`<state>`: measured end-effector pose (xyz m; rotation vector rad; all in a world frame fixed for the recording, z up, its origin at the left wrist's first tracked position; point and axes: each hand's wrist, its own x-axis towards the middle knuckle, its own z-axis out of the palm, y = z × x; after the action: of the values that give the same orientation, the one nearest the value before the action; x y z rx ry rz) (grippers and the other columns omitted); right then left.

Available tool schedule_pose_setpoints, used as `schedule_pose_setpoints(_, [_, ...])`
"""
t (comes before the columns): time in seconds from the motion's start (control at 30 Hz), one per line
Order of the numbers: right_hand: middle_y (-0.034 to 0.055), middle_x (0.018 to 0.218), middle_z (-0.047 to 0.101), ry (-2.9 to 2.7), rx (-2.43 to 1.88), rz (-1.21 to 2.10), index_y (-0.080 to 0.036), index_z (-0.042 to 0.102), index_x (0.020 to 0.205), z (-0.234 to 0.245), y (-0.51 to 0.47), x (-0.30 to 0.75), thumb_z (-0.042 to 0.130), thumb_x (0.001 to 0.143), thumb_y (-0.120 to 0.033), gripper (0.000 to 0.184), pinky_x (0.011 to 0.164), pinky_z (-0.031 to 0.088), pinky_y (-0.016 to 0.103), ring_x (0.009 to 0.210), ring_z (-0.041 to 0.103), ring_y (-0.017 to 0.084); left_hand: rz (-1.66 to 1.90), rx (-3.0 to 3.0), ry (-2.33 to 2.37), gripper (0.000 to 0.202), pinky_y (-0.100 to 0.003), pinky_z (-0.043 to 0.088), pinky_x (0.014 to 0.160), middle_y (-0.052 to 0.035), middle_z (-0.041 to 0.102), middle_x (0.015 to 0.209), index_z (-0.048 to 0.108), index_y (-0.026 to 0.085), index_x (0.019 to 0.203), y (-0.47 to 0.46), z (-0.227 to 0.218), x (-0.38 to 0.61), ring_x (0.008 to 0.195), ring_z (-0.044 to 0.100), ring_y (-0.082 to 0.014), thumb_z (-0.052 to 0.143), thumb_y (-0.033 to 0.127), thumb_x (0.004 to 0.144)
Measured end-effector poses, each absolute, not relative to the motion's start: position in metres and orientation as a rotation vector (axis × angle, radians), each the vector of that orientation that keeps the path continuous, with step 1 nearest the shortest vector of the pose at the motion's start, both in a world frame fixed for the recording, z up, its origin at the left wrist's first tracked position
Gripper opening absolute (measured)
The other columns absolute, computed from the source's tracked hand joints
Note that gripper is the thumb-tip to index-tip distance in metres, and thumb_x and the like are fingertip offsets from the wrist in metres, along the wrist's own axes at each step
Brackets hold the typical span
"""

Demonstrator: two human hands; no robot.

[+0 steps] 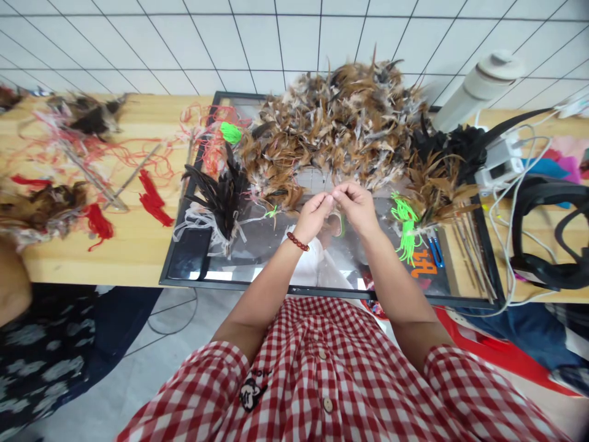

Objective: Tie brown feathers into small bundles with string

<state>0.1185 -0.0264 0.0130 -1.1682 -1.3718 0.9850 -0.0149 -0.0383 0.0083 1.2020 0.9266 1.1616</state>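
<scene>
My left hand (315, 216) and my right hand (355, 205) meet over the glossy black-framed panel (257, 264), thumbs and fingers pinched close together. Whatever lies between the fingertips is too small to make out. Just beyond them rises a large heap of brown and grey feathers (340, 123). Left of my hands stands a bundle of black feathers (223, 193) with whitish strips (196, 224) at its base. A small knot of green cord (272, 212) lies near my left wrist. To the right are a bunch of brown feathers (435, 184) and a hank of green cord (405, 227).
Thin sticks (469, 252) and a blue-handled tool (435, 248) lie at the panel's right. Beyond are a white bottle (478, 89), white cables (506, 233) and a black headset-like frame (547, 276). Leftward, red yarn (154, 199) and pink string (151, 159) cover the table beside another person's arm (13, 279).
</scene>
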Motion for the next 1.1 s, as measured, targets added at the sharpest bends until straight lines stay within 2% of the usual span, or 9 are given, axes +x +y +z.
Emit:
schedule_pose_setpoints(0.2, [0.0015, 0.078, 0.064, -1.424, -1.36, 0.772, -0.022, 0.07, 0.081, 0.02, -0.02, 0.141, 0.069, 0.084, -0.05, 0.029, 0.075, 0.045, 0.032, 0.073, 0.055, 0.016, 1.266, 1.02, 1.055, 0.041, -0.023, 0.033, 0.055, 0.0059, 0.042, 0.054, 0.063, 0.019, 0.069, -0.033, 0.008, -0.017, 0.053, 0.036, -0.0077, 0.073, 0.056, 0.082])
schedule_pose_setpoints(0.3, [0.002, 0.075, 0.064, -1.595, -1.531, 0.632, -0.02, 0.072, 0.078, 0.028, -0.022, 0.163, 0.074, 0.079, -0.039, 0.019, 0.071, 0.042, 0.031, 0.069, 0.054, 0.016, 1.347, 0.831, 1.074, 0.035, -0.022, 0.033, 0.052, 0.0068, 0.04, 0.052, 0.061, 0.019, 0.069, -0.03, 0.012, -0.018, 0.05, 0.034, -0.0065, 0.074, 0.048, 0.085])
schedule_pose_setpoints(0.5, [0.0011, 0.067, 0.065, -2.067, -1.887, 0.709, -0.021, 0.074, 0.069, 0.037, -0.034, 0.174, 0.079, 0.067, -0.023, 0.006, 0.063, 0.033, 0.03, 0.061, 0.051, 0.015, 1.355, 0.738, 1.073, 0.034, -0.02, 0.033, 0.051, 0.0073, 0.039, 0.051, 0.058, 0.018, 0.068, -0.028, 0.015, -0.018, 0.048, 0.035, -0.0053, 0.074, 0.041, 0.087])
schedule_pose_setpoints(0.67, [0.0032, 0.074, 0.068, -2.015, -1.673, 0.797, -0.019, 0.07, 0.078, 0.041, -0.034, 0.168, 0.06, 0.082, -0.02, 0.011, 0.065, 0.037, 0.029, 0.066, 0.054, 0.015, 1.332, 0.798, 1.051, 0.032, -0.02, 0.037, 0.054, 0.0058, 0.044, 0.054, 0.063, 0.018, 0.071, -0.028, 0.008, -0.019, 0.051, 0.04, -0.006, 0.074, 0.044, 0.086])
schedule_pose_setpoints(0.77, [0.0024, 0.072, 0.066, -1.871, -1.563, 0.789, -0.018, 0.068, 0.084, 0.042, -0.033, 0.162, 0.057, 0.086, -0.024, 0.012, 0.067, 0.04, 0.029, 0.066, 0.054, 0.016, 1.286, 0.956, 1.0, 0.035, -0.022, 0.043, 0.059, -0.0033, 0.067, 0.085, 0.067, 0.017, 0.072, -0.03, 0.005, -0.019, 0.06, 0.05, -0.0068, 0.073, 0.049, 0.085])
schedule_pose_setpoints(0.87, [0.0034, 0.075, 0.068, -1.915, -1.441, 0.822, -0.019, 0.069, 0.083, 0.04, -0.034, 0.156, 0.06, 0.086, -0.024, 0.011, 0.071, 0.044, 0.031, 0.068, 0.058, 0.016, 1.242, 1.181, 0.988, 0.04, -0.025, 0.047, 0.065, -0.011, 0.068, 0.122, 0.067, 0.016, 0.066, -0.032, 0.003, -0.019, 0.074, 0.058, -0.0105, 0.072, 0.051, 0.084])
schedule_pose_setpoints(0.9, [0.0042, 0.078, 0.07, -1.92, -1.395, 0.811, -0.019, 0.07, 0.082, 0.039, -0.034, 0.155, 0.06, 0.086, -0.024, 0.011, 0.074, 0.046, 0.032, 0.071, 0.06, 0.017, 1.225, 1.235, 1.003, 0.04, -0.026, 0.047, 0.066, -0.0113, 0.069, 0.119, 0.066, 0.015, 0.065, -0.032, 0.002, -0.019, 0.075, 0.059, -0.0114, 0.072, 0.05, 0.085])
schedule_pose_setpoints(1.0, [0.0057, 0.089, 0.073, -1.821, -1.275, 0.823, -0.02, 0.074, 0.095, 0.032, -0.032, 0.152, 0.063, 0.085, -0.022, 0.015, 0.082, 0.051, 0.035, 0.083, 0.066, 0.019, 1.188, 1.265, 1.081, 0.036, -0.025, 0.044, 0.067, -0.0046, 0.067, 0.079, 0.066, 0.016, 0.067, -0.032, -0.002, -0.018, 0.067, 0.054, -0.0114, 0.068, 0.045, 0.088])
schedule_pose_setpoints(1.1, [0.0042, 0.096, 0.073, -1.614, -1.174, 1.012, -0.022, 0.07, 0.118, 0.021, -0.029, 0.153, 0.071, 0.081, -0.024, 0.037, 0.082, 0.055, 0.034, 0.085, 0.067, 0.017, 1.212, 1.192, 1.124, 0.034, -0.025, 0.043, 0.068, 0.0005, 0.059, 0.063, 0.066, 0.016, 0.069, -0.031, -0.004, -0.017, 0.064, 0.052, -0.0111, 0.066, 0.043, 0.091])
